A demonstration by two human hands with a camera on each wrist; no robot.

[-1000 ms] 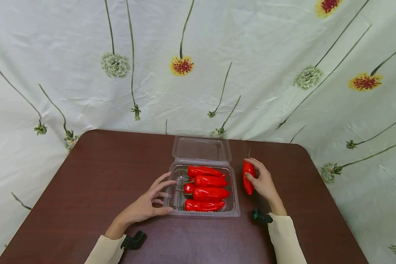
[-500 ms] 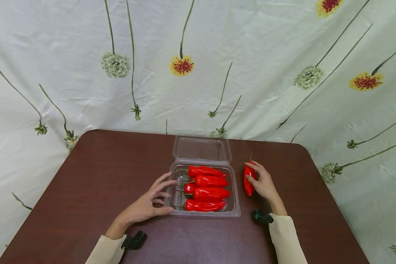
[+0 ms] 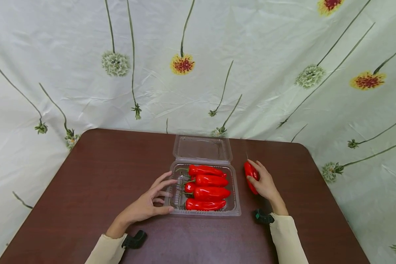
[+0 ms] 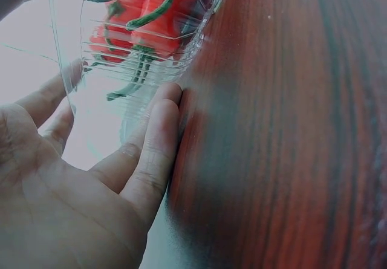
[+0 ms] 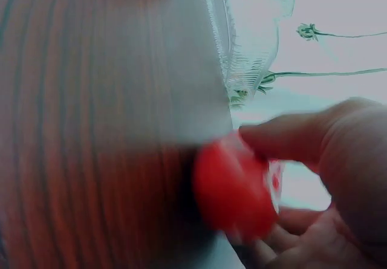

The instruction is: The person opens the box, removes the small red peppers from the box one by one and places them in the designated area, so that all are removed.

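A clear plastic clamshell container (image 3: 235,189) lies with its lid (image 3: 202,148) folded back. Inside are several red peppers (image 3: 211,192), their green stems toward the left wall. My left hand (image 3: 145,205) rests at the container's left side, fingers spread, thumb at the front corner. In the left wrist view its fairly straight fingertips (image 4: 162,121) touch the clear wall. To the right of the container, my right hand (image 3: 265,183) grips one loose red pepper (image 3: 250,172) between thumb and fingers, its stem pointing away. The right wrist view shows this pepper (image 5: 233,187) blurred, close over the table.
The dark reddish-brown table (image 3: 102,176) has rounded far corners. Behind it hangs a pale cloth (image 3: 145,91) printed with flowers. The open lid reaches the table's far edge. Each wrist wears a black device, such as the band (image 3: 134,240) on the left.
The pepper in my right hand has turned, its stem end swinging slightly left and its tip right. The left hand and the container stay in place.
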